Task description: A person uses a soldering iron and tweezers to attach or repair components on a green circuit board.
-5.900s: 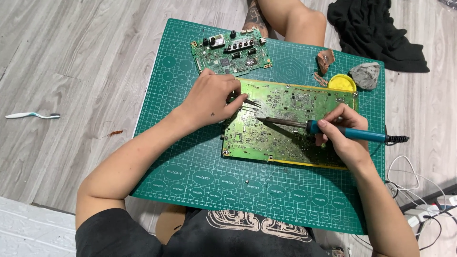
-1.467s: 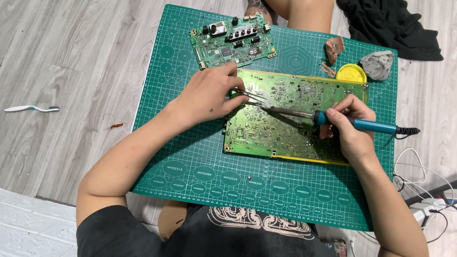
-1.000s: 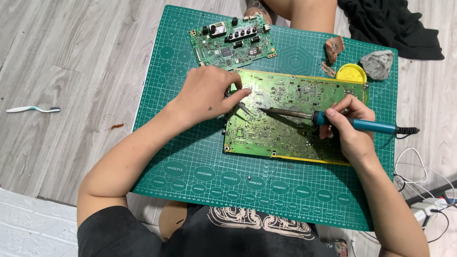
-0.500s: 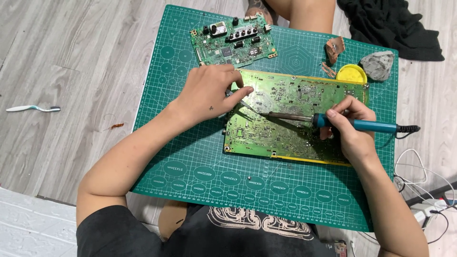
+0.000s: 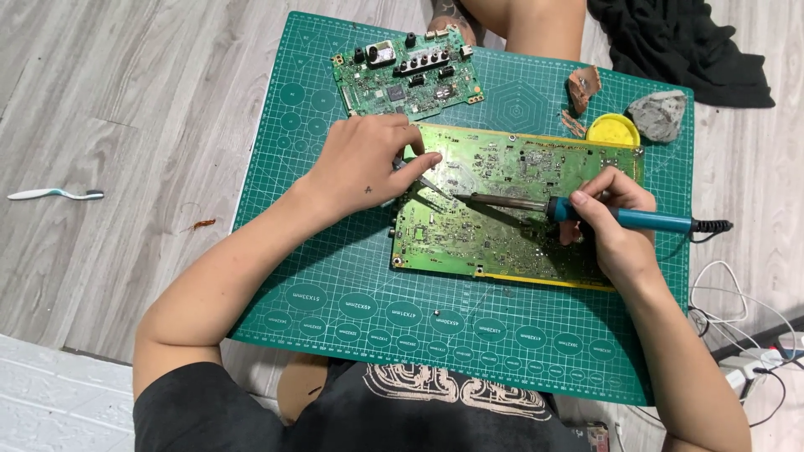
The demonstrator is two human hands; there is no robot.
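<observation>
Green laminate fills the middle of the view: a large circuit board (image 5: 511,205) lies flat on a green cutting mat (image 5: 335,301), which is spread over a grey wooden floor (image 5: 126,100). Since half a second ago little has shifted; the iron's tip has been drawn slightly to the left along the board, toward the tweezer points, and the left fingers have been pressed a little flatter against the board's far-left corner. From that it is judged that the same joint is being worked, with heat and tweezers brought together at one spot.

The left hand (image 5: 364,163) is closed around thin metal tweezers (image 5: 427,186), whose points rest on the board. The right hand (image 5: 607,222) is clenched on the blue handle of a soldering iron (image 5: 586,213), held like a pen, its dark shaft lying low over the board's surface.

The board is seen solder-side up, densely traced, with a yellowish edge along its near side. A smaller green board (image 5: 406,75) with black connectors lies just beyond it on the mat. To the far right a yellow round tin (image 5: 613,130) and a grey sponge (image 5: 657,113) sit close together. A toothbrush (image 5: 54,194) lies well apart on the floor at the left.
</observation>
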